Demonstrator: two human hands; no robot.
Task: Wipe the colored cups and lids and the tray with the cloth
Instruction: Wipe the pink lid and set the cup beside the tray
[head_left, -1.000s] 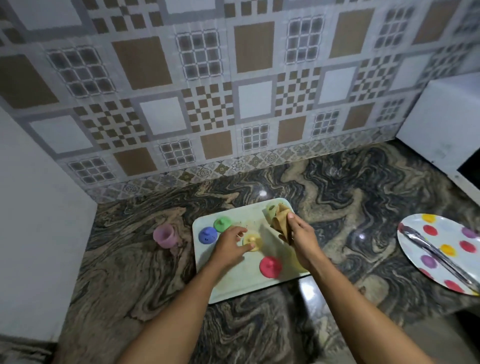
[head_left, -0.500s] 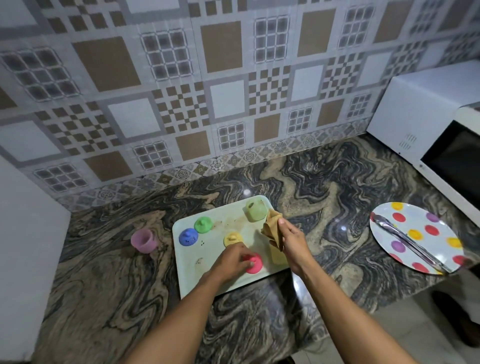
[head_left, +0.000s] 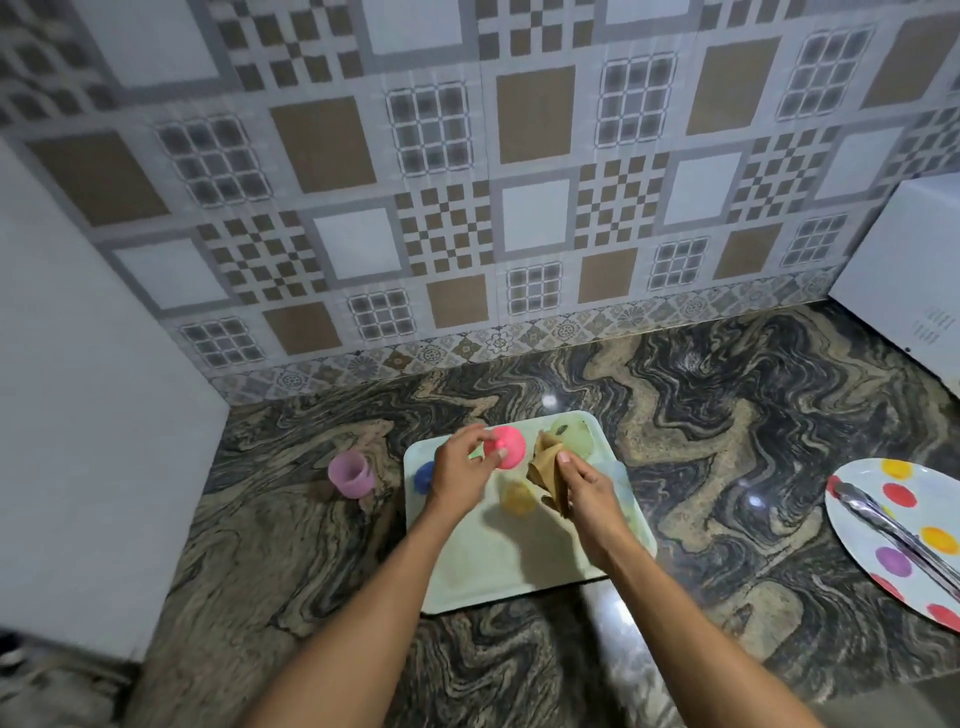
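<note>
1. The left hand (head_left: 460, 470) held the pink cup (head_left: 506, 447) lifted over the far part of the tray (head_left: 519, 566), its fingers closed around the cup's left side.
2. The right hand (head_left: 587, 491) pinched the brown cloth (head_left: 545, 462) between closed fingers just right of the pink cup; whether cloth and cup touched could not be told.
3. The tray lay on the counter (head_left: 727, 415) with its near edge close to the counter's near edge, and its near half was bare.
4. On the tray, a yellow piece (head_left: 518, 498) sat between the two hands, a blue lid (head_left: 423, 477) showed at the left edge behind the left hand, and a green cup (head_left: 574, 436) stood in the far right corner.
5. A purple cup (head_left: 351, 474) stood on the counter just left of the tray.
6. Open counter lay between the tray and the spotted plate (head_left: 883, 493) at the right, which carried metal tongs (head_left: 893, 530).
7. A tiled wall (head_left: 467, 208) closed off the far side, a white panel (head_left: 78, 415) the left, and a white appliance (head_left: 909, 280) stood far right.
</note>
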